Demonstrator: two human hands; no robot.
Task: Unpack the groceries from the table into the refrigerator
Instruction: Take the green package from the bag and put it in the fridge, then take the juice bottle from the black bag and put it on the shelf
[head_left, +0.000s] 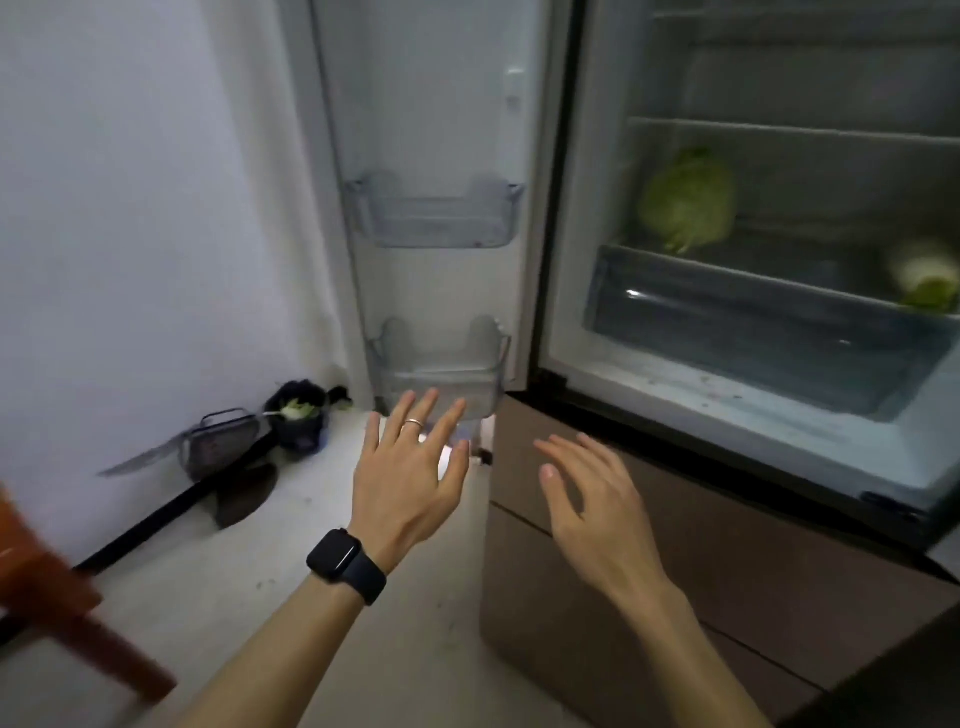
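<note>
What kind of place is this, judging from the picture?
Probably a home kitchen: an open refrigerator with a cabbage on its shelf, and a dark bin of green vegetable scraps on the floor.

Fridge shelf (810, 231), green cabbage (688, 200) on it (second cabbage (927, 280) rightward)

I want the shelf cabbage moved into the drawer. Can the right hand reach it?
Probably yes: the right hand is empty, the fridge door is open, and nothing blocks the cabbage.
</note>
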